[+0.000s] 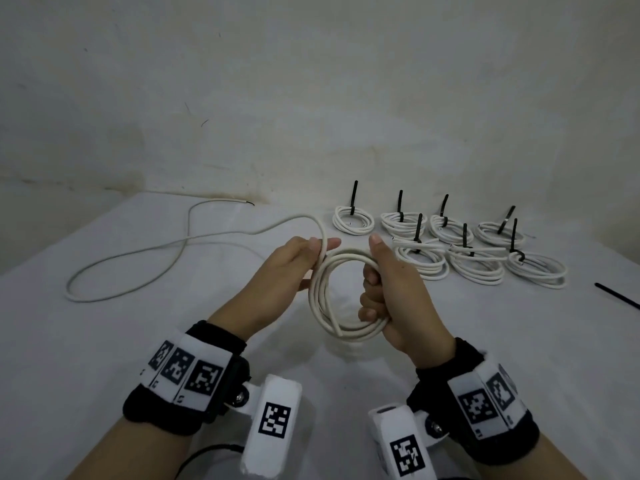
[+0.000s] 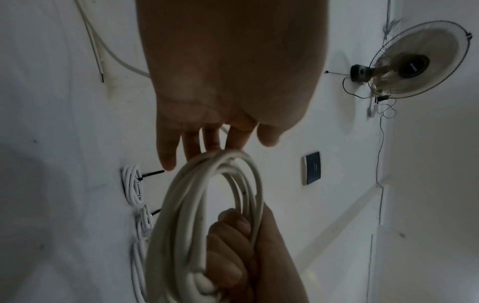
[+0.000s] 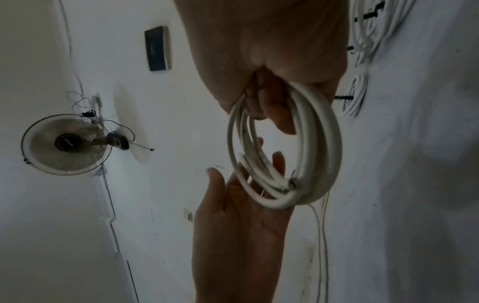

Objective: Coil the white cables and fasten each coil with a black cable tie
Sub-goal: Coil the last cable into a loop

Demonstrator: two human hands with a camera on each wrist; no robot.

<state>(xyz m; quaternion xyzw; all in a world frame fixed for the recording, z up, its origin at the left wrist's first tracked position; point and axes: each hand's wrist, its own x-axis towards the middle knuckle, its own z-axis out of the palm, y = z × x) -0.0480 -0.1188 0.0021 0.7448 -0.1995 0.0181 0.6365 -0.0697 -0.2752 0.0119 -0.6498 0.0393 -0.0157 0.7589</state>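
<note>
So the person is mid-coil on what looks like the last loose cable. Their right hand (image 1: 391,289) has its fingers curled tight round one side of the coil (image 1: 341,299), holding several loops together just above the table (image 1: 138,341). The left hand (image 1: 294,265) sits on the opposite side of the coil with fingers mostly straight, the cable's free run passing over them and guided rather than gripped. That loose tail (image 1: 166,251) snakes away from the coil over the table toward the wall, so there's a fair bit left to wind.

Just beyond the coil sit seven finished coils (image 1: 450,244), each with a black tie sticking up. One spare cable tie (image 1: 616,295) lies well off to the coil's right.

Next move, I'd guess: the left hand feeds another loop into the right, which has to stay firm so the stiff loops don't spring apart. Then grab that tie.
</note>
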